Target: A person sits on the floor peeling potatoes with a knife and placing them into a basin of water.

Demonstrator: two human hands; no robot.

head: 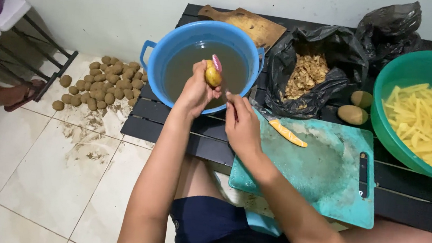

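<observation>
I've got the left hand (196,91) up over the blue basin (202,37), grip pinching a small potato (212,76) above the murky water. The right hand (241,126) sits just beside it, fingers pressed together around a peeler (217,62) with a pink head, its blade touching the top of the potato.

Risks as I judge them: the potato looks wet and small, so it could slip out of that pinch and splash into the basin. The blade is near the left thumb, and a hard stroke could nick it.

On the dark slatted surface (174,125) the teal cutting board (321,172) hangs partly over the edge; a knock from my forearm might tip it. An orange-handled knife (287,132) lies on it, near my wrist. Unpeeled potatoes (99,82) are heaped on the floor.
</observation>
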